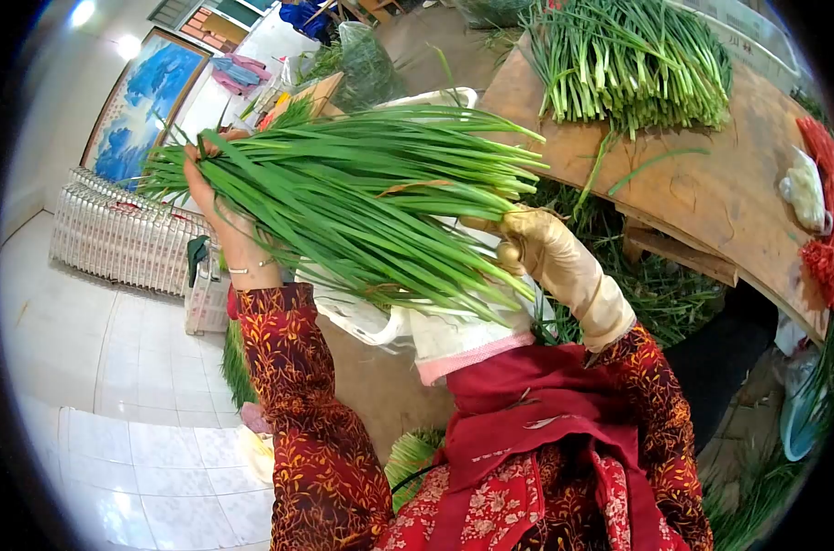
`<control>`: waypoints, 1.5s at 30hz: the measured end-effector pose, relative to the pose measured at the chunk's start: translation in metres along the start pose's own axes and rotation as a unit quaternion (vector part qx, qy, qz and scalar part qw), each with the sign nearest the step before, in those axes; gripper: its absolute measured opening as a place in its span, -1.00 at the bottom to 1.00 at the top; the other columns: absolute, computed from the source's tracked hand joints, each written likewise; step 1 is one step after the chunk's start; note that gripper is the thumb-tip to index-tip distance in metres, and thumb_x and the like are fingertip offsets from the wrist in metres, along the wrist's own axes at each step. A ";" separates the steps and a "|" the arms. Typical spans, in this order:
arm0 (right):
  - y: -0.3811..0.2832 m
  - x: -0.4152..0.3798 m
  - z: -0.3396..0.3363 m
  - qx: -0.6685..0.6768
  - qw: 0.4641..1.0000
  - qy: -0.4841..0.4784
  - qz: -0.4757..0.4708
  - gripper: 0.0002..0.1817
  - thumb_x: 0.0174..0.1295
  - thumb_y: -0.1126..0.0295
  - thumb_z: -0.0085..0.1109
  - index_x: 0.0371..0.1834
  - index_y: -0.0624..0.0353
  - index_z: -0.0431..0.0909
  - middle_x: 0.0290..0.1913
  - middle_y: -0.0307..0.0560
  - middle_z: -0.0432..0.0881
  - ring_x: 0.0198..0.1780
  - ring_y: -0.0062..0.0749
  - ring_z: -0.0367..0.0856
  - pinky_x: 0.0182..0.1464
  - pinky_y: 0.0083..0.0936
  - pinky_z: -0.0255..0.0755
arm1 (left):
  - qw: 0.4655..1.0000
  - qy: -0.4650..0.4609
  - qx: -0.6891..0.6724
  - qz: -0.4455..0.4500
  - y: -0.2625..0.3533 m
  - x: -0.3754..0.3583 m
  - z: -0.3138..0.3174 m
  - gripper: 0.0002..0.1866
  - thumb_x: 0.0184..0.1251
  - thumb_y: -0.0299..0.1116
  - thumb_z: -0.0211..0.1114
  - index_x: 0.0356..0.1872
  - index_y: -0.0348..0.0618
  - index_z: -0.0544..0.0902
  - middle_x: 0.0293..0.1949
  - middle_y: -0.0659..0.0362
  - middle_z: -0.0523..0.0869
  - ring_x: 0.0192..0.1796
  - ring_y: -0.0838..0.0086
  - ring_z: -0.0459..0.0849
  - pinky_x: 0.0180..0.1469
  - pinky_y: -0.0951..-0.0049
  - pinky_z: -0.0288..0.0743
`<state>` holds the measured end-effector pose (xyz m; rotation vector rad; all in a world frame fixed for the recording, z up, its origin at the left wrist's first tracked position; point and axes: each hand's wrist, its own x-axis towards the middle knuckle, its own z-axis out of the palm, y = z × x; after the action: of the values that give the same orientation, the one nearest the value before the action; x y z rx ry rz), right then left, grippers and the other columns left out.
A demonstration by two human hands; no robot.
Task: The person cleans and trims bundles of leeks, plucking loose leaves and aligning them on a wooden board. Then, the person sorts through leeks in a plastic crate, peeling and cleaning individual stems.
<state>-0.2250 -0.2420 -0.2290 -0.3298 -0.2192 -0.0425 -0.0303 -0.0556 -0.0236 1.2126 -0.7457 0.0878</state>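
Note:
A wide bunch of green garlic chives [343,184] is held up in front of me, fanned out with the pale stem ends to the right. My left hand [213,179], bare with a bracelet at the wrist, is wrapped round the leafy end; the leaves hide part of its fingers. At the stem end, my right hand [536,241] wears a cream glove and pinches the lower stems, its fingers closed. Beneath the bunch is a white cloth with a pink edge [472,347] on my lap, over a dark red apron [527,395].
On the wooden table [693,193] at right lies a large pile of chives [633,69]. Red ties [821,165] and a small white bag [803,188] lie at its edge. Loose leaves [656,285] cover the floor below. White radiator sections [128,239] stand at left.

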 end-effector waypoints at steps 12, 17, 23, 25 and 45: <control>-0.012 -0.032 -0.007 -0.069 0.996 0.011 -0.056 -0.66 0.26 0.15 0.00 -0.62 0.00 0.21 -0.72 -0.45 0.07 -0.74 -0.76 -0.06 -0.65 -0.72 -0.13 | 0.999 -0.019 -0.034 -0.022 -0.016 0.041 -0.013 -0.62 0.34 -0.06 -0.08 -0.40 -0.18 0.47 -0.41 0.08 0.60 -0.34 0.40 0.57 -0.24 0.44 0.47; -0.022 -0.087 -0.068 -0.561 0.786 0.253 -0.062 -0.75 0.24 0.17 -0.04 -0.40 0.10 0.47 -0.59 -0.27 0.44 -0.60 -0.53 0.34 -0.51 -0.58 0.22 | 0.997 0.054 -0.048 -0.018 0.000 0.026 0.009 -0.67 0.35 -0.12 -0.06 -0.42 -0.19 0.44 -0.49 0.17 0.54 -0.40 0.44 0.53 -0.24 0.46 0.45; -0.036 -0.050 -0.011 -0.652 0.703 0.261 -0.115 -0.75 0.14 0.28 0.13 -0.16 0.15 0.53 -0.24 -0.05 0.59 -0.19 -0.40 0.56 -0.09 -0.56 0.39 | 0.991 0.038 -0.118 -0.050 0.006 0.014 0.027 -0.76 0.30 -0.15 0.05 -0.48 -0.03 0.41 -0.53 0.25 0.52 -0.42 0.43 0.53 -0.27 0.44 0.46; -0.038 -0.021 0.024 -0.684 0.680 0.176 -0.196 -0.76 0.09 0.37 0.16 -0.14 0.11 0.53 -0.31 -0.11 0.53 -0.27 -0.43 0.54 -0.17 -0.55 0.40 | 0.981 -0.045 -0.175 -0.067 0.000 0.016 0.017 -0.71 0.32 -0.11 -0.02 -0.40 -0.12 0.44 -0.45 0.17 0.57 -0.30 0.43 0.57 -0.17 0.48 0.45; -0.078 -0.015 0.008 -0.489 0.794 0.297 -0.203 -0.71 0.22 0.15 0.07 -0.49 0.13 0.46 -0.67 -0.40 0.32 -0.71 -0.75 0.15 -0.67 -0.72 0.06 | 0.989 0.117 -0.092 -0.021 -0.006 0.084 0.045 -0.80 0.18 -0.27 0.20 -0.52 -0.15 0.50 -0.65 0.19 0.49 -0.64 0.45 0.48 -0.60 0.49 0.43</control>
<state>-0.2477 -0.3131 -0.2004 -1.2817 0.4005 -0.7009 0.0153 -0.1240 0.0258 1.0209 -0.5113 0.1225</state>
